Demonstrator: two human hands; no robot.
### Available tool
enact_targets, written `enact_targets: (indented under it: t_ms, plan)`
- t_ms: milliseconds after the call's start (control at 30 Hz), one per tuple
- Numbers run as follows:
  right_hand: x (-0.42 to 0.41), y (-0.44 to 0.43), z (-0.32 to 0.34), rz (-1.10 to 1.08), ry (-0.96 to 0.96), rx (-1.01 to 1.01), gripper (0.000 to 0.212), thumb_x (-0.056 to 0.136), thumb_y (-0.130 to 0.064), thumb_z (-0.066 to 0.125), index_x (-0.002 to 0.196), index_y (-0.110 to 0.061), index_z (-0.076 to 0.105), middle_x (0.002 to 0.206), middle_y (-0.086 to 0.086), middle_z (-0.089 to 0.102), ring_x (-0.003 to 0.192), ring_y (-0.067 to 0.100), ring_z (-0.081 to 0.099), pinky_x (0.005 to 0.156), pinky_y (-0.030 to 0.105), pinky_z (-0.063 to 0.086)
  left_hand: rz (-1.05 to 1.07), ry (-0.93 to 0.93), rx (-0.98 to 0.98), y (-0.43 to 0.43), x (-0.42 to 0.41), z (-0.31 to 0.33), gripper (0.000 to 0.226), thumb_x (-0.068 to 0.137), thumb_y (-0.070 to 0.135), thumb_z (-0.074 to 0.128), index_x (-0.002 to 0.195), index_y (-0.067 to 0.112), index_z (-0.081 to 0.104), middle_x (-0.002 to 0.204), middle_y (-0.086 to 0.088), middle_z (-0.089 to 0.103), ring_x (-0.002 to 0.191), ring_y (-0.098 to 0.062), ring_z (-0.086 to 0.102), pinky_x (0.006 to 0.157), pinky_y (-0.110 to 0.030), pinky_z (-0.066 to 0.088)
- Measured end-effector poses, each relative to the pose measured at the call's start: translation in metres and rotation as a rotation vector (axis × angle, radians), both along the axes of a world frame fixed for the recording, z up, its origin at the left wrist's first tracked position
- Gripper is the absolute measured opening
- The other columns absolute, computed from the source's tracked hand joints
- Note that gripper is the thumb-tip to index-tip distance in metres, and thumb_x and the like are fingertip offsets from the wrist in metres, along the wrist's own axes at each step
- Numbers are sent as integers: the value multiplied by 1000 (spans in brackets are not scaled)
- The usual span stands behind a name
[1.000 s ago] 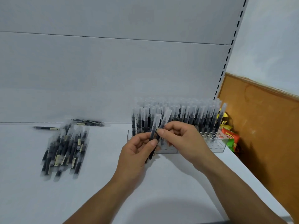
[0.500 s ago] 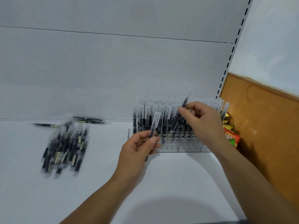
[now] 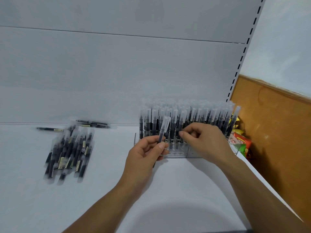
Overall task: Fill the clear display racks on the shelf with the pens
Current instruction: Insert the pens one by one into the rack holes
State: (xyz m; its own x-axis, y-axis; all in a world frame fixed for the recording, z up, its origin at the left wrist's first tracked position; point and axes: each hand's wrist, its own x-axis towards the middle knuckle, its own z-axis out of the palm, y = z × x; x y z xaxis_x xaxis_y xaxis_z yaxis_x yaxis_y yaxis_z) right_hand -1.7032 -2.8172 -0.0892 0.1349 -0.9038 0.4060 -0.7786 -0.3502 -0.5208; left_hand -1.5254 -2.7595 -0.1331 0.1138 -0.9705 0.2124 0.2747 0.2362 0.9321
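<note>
Shelf (image 3: 101,199): white, flat, with a pale panelled back wall and a slotted upright post (image 3: 244,52) at its right end.

Display racks (image 3: 181,153): clear plastic, standing on the shelf at centre-right, against the back. Packed with upright pens (image 3: 193,115), dark barrels and frosted clear caps, in several rows. A few holes at the front of the rack show no pen.

Loose pens (image 3: 70,152): a heap lying flat on the shelf at left, well apart from the racks, most pointing roughly front to back. Three more pens lie crosswise just behind the heap, near the back wall.

Left hand (image 3: 144,157): in front of the racks' left part. Grip clenched on a single pen (image 3: 163,130), pinched between thumb and fingers low on the barrel; the pen tilts slightly right, cap end up, its cap in front of the racked pens.

Right hand (image 3: 205,143): just right of the left hand, against the front rows of the racks. Fingers curled, thumb and forefinger tips pinched together at the lower barrels of the racked pens; whether the grip closes on a pen cannot be told.

Snack packets (image 3: 242,142): red, green and yellow, just beyond the right end of the racks, beside a brown board (image 3: 277,132).
</note>
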Motion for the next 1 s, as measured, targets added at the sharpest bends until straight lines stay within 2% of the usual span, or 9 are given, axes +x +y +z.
enact_targets:
  t_ms: [100, 200, 300, 367, 467, 567, 733, 867, 1000]
  plan:
    - [4, 11, 2, 96, -238, -35, 21, 88, -43, 65, 71, -31, 68, 58, -6, 58, 52, 3, 48, 52, 15, 39, -8, -16, -4, 0, -1, -1, 15, 89, 8, 64, 103, 13, 69, 89, -6, 75, 76, -13, 70, 66, -16, 51]
    - [14, 23, 10, 358, -378, 111, 27, 83, -52, 62, 78, -28, 72, 63, 2, 60, 56, 6, 51, 54, 15, 42, -35, -15, -19, 1, -3, -2, 15, 88, 8, 64, 99, 15, 70, 85, -7, 74, 73, -14, 68, 62, -17, 50]
    - [20, 27, 13, 468, -436, 167, 18, 85, -35, 70, 81, -17, 72, 65, 19, 53, 59, 16, 47, 56, 22, 41, -52, -27, -35, 2, -4, -1, 20, 81, 18, 67, 101, 14, 70, 81, -5, 73, 72, -12, 68, 62, -18, 50]
    - [21, 27, 13, 453, -493, 170, 14, 86, -22, 72, 78, -11, 70, 59, 13, 46, 57, 15, 42, 54, 20, 38, -50, -66, -49, 5, -4, 0, 21, 82, 21, 67, 102, 16, 70, 83, -3, 74, 75, -11, 69, 64, -16, 50]
    - [13, 26, 20, 404, -630, 151, 11, 87, -20, 70, 75, -18, 71, 52, -6, 47, 49, 6, 41, 49, 12, 37, 71, -346, -128, 10, -4, -1, 20, 87, 34, 69, 107, 30, 69, 97, 11, 73, 94, -2, 66, 77, -12, 47]
    - [-3, 20, 34, 276, -743, 40, 12, 87, -26, 69, 75, -24, 70, 56, -3, 47, 50, 7, 39, 46, 15, 34, 294, -762, -321, 13, 1, 1, 29, 87, 49, 57, 111, 36, 65, 108, 26, 64, 111, 2, 56, 94, -12, 37]
    - [-18, 4, 43, 97, -547, -166, 12, 90, -28, 68, 84, -18, 68, 53, -11, 46, 48, 3, 38, 46, 14, 34, 348, -1196, -364, 11, 5, -5, 40, 89, 40, 54, 127, 26, 61, 127, 15, 55, 125, -8, 44, 109, -26, 25]
    - [-19, -5, 40, 62, -404, -206, 11, 90, -30, 68, 82, -24, 66, 50, -16, 48, 45, 2, 41, 46, 8, 34, 331, -1275, -316, 12, 6, -8, 46, 86, 38, 55, 129, 23, 60, 128, 9, 55, 125, -15, 45, 109, -26, 19]
    - [-17, -9, 38, 43, -307, -181, 14, 90, -36, 66, 78, -32, 62, 52, -18, 50, 45, 1, 43, 47, 9, 33, 335, -1296, -310, 12, 5, -8, 46, 85, 37, 55, 129, 22, 60, 127, 8, 56, 124, -17, 47, 109, -30, 25]
